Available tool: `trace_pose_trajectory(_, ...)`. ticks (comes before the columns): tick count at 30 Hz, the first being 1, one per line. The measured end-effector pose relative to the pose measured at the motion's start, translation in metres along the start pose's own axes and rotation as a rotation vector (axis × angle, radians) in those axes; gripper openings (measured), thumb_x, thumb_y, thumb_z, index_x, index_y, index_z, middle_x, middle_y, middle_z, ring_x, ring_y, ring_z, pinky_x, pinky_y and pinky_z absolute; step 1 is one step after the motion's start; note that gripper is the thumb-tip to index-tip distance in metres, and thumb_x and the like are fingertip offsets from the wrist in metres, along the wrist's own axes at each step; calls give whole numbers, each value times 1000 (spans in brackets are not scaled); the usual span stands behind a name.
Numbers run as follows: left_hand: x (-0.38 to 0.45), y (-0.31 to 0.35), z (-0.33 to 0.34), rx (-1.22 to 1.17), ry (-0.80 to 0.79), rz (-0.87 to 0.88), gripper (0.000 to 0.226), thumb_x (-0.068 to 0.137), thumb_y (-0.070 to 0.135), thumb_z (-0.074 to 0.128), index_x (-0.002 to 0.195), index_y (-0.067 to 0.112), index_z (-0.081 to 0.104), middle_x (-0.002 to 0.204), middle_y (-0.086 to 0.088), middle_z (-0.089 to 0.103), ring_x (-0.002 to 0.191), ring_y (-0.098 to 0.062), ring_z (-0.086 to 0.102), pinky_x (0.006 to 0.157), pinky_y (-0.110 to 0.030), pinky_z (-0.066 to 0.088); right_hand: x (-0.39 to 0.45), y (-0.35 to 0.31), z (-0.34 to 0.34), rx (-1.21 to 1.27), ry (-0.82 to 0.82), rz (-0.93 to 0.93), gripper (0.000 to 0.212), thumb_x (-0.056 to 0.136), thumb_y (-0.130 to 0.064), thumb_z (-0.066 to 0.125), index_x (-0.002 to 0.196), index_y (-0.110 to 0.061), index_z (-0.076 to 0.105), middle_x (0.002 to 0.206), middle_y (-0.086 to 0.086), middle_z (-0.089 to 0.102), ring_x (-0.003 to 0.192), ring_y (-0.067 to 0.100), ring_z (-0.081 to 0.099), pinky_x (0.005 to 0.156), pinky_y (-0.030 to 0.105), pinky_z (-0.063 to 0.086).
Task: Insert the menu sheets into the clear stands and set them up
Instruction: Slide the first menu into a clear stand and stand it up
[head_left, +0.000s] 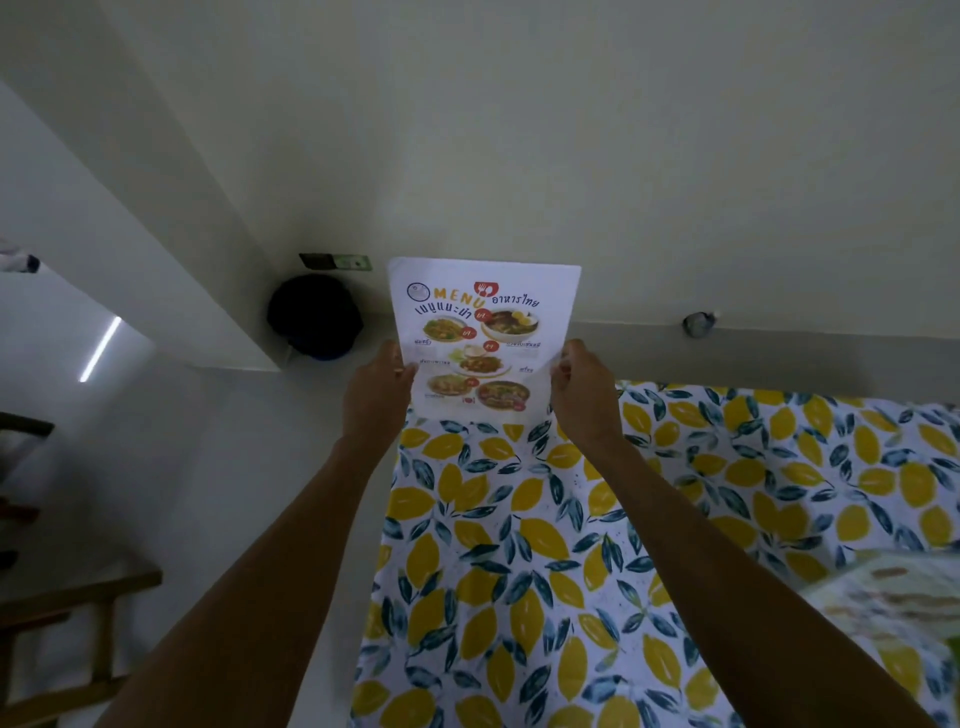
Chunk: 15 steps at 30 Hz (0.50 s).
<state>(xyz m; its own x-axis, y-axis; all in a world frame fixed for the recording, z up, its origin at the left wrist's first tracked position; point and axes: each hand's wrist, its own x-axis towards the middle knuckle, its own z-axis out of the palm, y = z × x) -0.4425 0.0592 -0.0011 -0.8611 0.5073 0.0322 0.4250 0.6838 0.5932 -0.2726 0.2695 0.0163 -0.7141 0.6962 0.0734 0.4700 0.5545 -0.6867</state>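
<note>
Both hands are holding the menu sheet (485, 338) upright out past the far left corner of the desk (675, 519), printed side facing the camera. Left hand (376, 395) has its fingers (402, 364) clamped on the sheet's left edge, and right hand (584, 392) is pinching the right edge. The desk has a lemon-print cloth on it, and something blurry (893, 608) sits near its right edge.

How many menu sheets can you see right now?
1 clearly: the menu sheet held upright over the table's far edge, left hand and right hand pinching its sides. A blurred object at the right edge may be more, but I can't tell.
</note>
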Motion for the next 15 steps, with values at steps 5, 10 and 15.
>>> trace_pose_trajectory(5, 3, 6, 1, -59, -55, -24, 34, 96, 29, 58, 125, 11, 53, 119, -13, 67, 100, -32, 68, 77, -36, 49, 7, 4, 2, 72, -136, 128, 17, 95, -14, 51, 110, -7, 55, 105, 16, 67, 93, 34, 63, 74, 40, 53)
trace_pose_trajectory(10, -3, 8, -3, -82, -98, -38, 47, 89, 42, 55, 132, 23, 45, 123, -5, 68, 102, -28, 69, 84, -48, 56, 7, 3, 3, 114, -199, 199, 25, 94, -20, 55, 118, -10, 54, 114, 13, 67, 99, 32, 65, 83, 45, 56)
trace_pose_trajectory(15, -12, 13, -3, -81, -85, -9, 53, 90, 36, 59, 138, 23, 41, 130, -7, 63, 110, -31, 65, 88, -49, 54, 3, 4, -1, 147, -212, 201, 36, 93, -21, 57, 127, -11, 53, 124, 12, 65, 102, 29, 67, 86, 47, 57)
